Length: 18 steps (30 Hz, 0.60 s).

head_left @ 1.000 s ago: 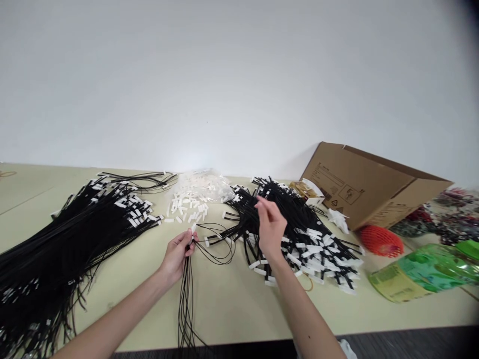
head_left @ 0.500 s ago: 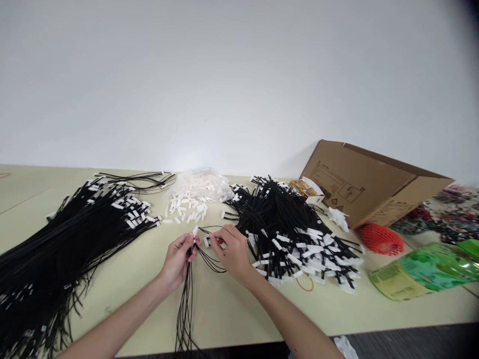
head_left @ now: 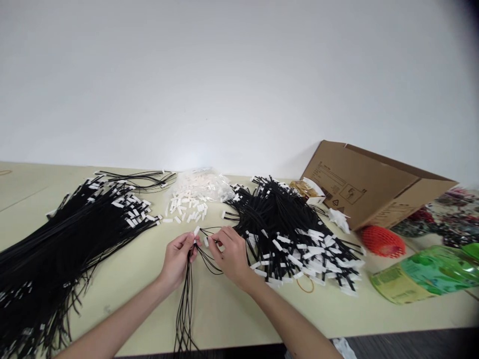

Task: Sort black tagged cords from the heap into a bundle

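My left hand (head_left: 180,258) pinches a bundle of thin black cables (head_left: 184,309) just below a white connector (head_left: 196,231); the loose ends hang down over the table's front edge. Close on its right, my right hand (head_left: 231,253) has its fingers closed around a cable end with a small white connector (head_left: 206,242). A few black wires loop between the two hands. Small white connector pieces (head_left: 187,208) lie scattered on the table just beyond, beside a clear plastic bag (head_left: 204,184) holding more of them.
Large piles of black cables lie left (head_left: 67,249) and right (head_left: 273,214). Farther right are a cardboard box (head_left: 355,184), a small box of rubber bands (head_left: 307,189), a red foam net (head_left: 382,241) and a green bottle (head_left: 422,274). A rubber band (head_left: 305,284) lies near the right pile.
Both hands stay nearly in place. My right hand has shifted very slightly, its fingers still on the small connector near the bundle.
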Tool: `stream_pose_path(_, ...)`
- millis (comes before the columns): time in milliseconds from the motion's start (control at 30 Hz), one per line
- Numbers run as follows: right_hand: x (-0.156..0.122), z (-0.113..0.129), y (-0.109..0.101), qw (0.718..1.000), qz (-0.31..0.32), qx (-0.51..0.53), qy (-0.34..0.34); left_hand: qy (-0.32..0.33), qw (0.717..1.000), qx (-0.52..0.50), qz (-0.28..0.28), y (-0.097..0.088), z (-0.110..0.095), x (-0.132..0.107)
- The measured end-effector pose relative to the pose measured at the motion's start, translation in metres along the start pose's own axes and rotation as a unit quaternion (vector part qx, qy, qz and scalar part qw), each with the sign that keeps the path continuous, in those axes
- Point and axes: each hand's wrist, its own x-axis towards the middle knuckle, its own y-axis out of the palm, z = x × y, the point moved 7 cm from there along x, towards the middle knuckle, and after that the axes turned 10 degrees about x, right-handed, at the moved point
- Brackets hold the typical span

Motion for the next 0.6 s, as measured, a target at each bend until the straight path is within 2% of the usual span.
stream_pose_path(167, -0.0009, -0.0012, 0.0012, 1.000, 0.007, -0.007, 0.003, 0.025, 0.998, 0.045, -0.020, -0.0013, -0.0072, -0.0032)
stream_pose_path(367, 0.0010, -0.0027, 0.0026, 0.999, 0.045, -0.017, -0.015, 0.011, 0.998, 0.053, 0.017, 0.0061, -0.0040, -0.0056)
stream_pose_path(600, 0.0016, 0.0055, 0.0053, 0.994, 0.098, 0.033, -0.042, 0.003, 0.996, 0.078, 0.035, 0.0083, -0.0005, -0.0060)
